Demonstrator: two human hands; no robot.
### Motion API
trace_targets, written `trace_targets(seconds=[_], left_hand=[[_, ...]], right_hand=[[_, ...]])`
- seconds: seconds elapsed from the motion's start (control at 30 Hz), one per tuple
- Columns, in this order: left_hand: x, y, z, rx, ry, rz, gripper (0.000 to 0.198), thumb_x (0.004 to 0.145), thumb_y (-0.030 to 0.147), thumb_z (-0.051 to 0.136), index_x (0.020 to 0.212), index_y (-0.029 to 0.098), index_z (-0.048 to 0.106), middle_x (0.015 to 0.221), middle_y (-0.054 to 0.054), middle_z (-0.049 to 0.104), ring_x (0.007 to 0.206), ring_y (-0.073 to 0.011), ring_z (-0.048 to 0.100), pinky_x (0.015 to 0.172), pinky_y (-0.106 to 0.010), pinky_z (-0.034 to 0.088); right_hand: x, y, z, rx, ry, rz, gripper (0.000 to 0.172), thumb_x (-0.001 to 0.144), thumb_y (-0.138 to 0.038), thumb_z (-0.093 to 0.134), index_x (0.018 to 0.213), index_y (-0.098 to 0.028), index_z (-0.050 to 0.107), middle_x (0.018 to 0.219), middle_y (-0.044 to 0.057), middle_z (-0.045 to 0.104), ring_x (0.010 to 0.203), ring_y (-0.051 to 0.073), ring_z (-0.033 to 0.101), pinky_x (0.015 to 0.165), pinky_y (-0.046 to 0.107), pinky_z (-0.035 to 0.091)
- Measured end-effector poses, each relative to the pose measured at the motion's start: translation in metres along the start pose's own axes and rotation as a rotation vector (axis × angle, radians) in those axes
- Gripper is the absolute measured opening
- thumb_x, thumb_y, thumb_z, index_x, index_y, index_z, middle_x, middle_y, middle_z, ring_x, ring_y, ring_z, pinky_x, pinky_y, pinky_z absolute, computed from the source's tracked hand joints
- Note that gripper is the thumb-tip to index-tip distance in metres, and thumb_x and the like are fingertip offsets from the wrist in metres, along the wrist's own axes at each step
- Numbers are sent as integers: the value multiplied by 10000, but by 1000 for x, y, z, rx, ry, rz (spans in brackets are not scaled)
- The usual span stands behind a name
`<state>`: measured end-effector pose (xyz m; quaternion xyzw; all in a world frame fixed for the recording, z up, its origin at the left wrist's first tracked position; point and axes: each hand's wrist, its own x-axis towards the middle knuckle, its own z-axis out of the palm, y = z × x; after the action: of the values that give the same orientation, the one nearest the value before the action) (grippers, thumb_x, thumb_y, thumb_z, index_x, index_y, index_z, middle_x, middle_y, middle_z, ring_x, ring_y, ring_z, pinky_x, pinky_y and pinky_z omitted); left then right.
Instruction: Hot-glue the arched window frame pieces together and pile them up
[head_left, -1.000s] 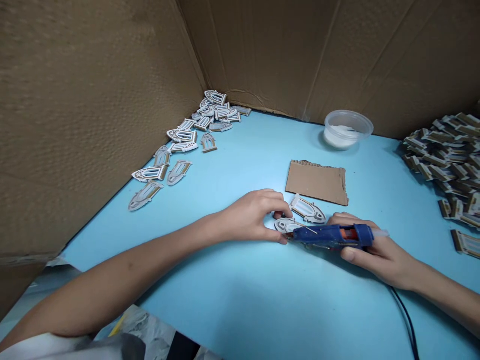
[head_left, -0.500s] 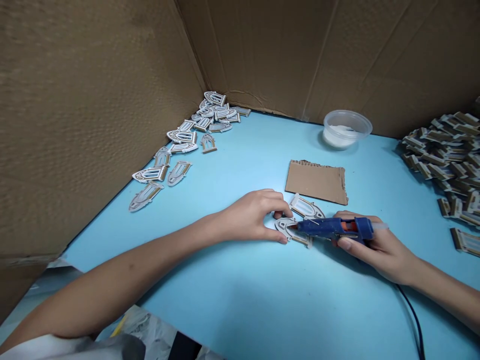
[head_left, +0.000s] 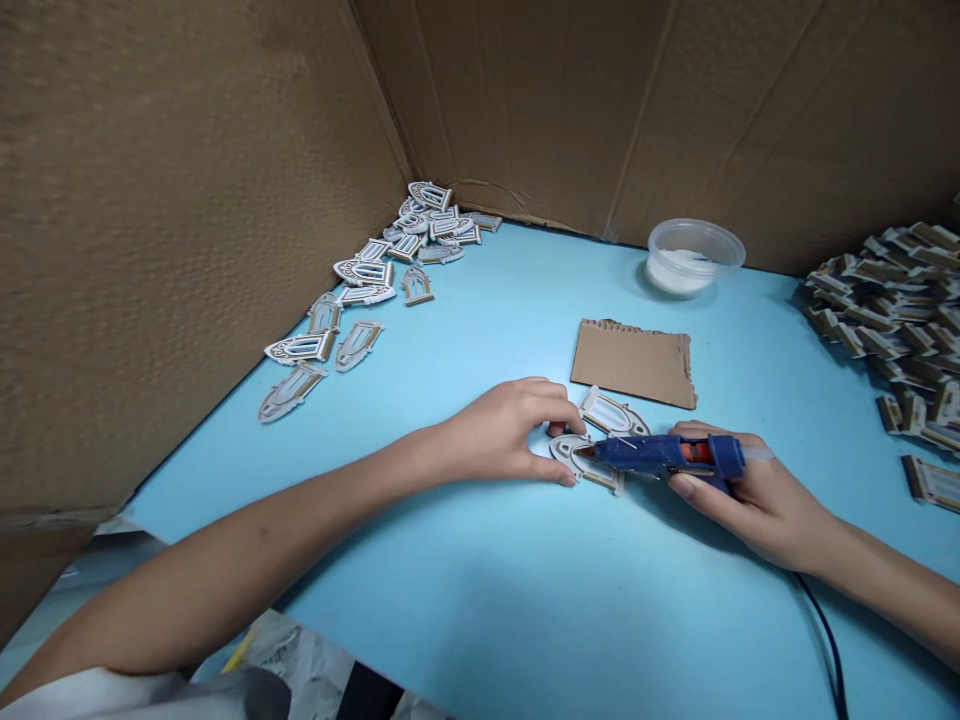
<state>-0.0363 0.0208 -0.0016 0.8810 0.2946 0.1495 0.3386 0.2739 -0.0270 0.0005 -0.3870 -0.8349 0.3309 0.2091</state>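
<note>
My right hand is wrapped round a blue hot glue gun with a clear glue stick poking out of its back. The gun's nozzle points left and sits at the face of a small arched window piece, white with brown edges, lying on the table. Thumb and fingers of my left hand pinch that piece by its rounded end. A second arched window piece lies just behind it, partly covered by the gun. The gun hides part of the pinched piece.
A cardboard rectangle lies behind my hands on the blue table. Farther back stands a clear plastic tub with white contents. Loose window pieces line the left cardboard wall; a big heap fills the right. A black cord trails below my right wrist.
Almost nothing differs. The glue gun's nozzle and its back end have shifted very slightly, while my left hand and the window piece stay in place.
</note>
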Motion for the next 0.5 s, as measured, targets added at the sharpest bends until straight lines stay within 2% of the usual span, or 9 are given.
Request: trace_targets(seconds=[0.13, 0.2, 0.3, 0.43, 0.5], left_hand=[[0, 0, 0, -4, 0, -8, 459, 808, 504, 860, 1118, 187, 737, 955, -30, 678, 935, -163, 610, 857, -274, 438], [0, -1, 0, -7, -2, -10, 453, 803, 495, 866, 1109, 188, 735, 950, -25, 676, 927, -160, 608, 854, -272, 436], [0, 0, -1, -4, -8, -4, 438, 816, 488, 857, 1115, 192, 736, 950, -21, 675, 926, -153, 611, 857, -266, 439], [-2, 3, -8, 7, -25, 24, 591, 830, 541, 833, 1280, 195, 669, 1045, -45, 669, 948, -157, 612, 835, -258, 447], [-3, 7, -10, 7, -45, 45, 547, 883, 502, 791, 1295, 184, 622, 1113, -65, 661, 969, -160, 610, 840, -258, 461]], right_hand=[[-1, -1, 0, 85, 7, 56, 281, 1016, -406, 611, 822, -202, 617, 807, 26, 606, 714, 175, 583, 651, 286, 462], [-3, 3, 0, 213, 17, 120, 287, 982, -485, 657, 945, -204, 695, 897, 48, 690, 797, 209, 652, 705, 300, 520], [-9, 14, 1, 438, 58, 212, 435, 943, -598, 678, 1118, -207, 754, 999, 76, 777, 912, 269, 728, 780, 340, 586], [-10, 20, 1, 666, 209, 275, 443, 925, -630, 681, 995, -208, 794, 929, 95, 801, 845, 258, 749, 727, 332, 611], [-7, 19, 0, 733, 305, 316, 434, 919, -624, 687, 972, -207, 792, 922, 98, 794, 779, 230, 727, 674, 311, 605]])
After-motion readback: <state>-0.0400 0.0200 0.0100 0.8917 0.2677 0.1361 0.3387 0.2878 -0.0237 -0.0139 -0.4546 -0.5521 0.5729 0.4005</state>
